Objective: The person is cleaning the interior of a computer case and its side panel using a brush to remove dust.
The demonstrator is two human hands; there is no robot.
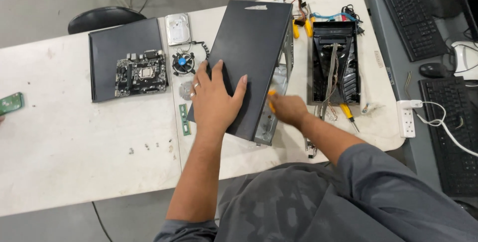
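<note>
The computer case (251, 67) lay on its side at the middle of the white bench (74, 147), a black, flat-panelled steel box with its bare metal frame showing along the right edge. It looked stiff and fairly heavy, with smooth panels, best gripped at the frame edges. The left hand (214, 97) pressed flat on the panel, fingers spread. The right hand (289, 110), blurred, pinched a yellow-handled screwdriver (271, 100) at the case's right edge.

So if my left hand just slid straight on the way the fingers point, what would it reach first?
The left hand lies flat on the black side panel of the computer case, fingers pointing toward the table's far edge. Going on, it would probably only cross more bare panel, up to the small torn sticker at its far end.
</note>
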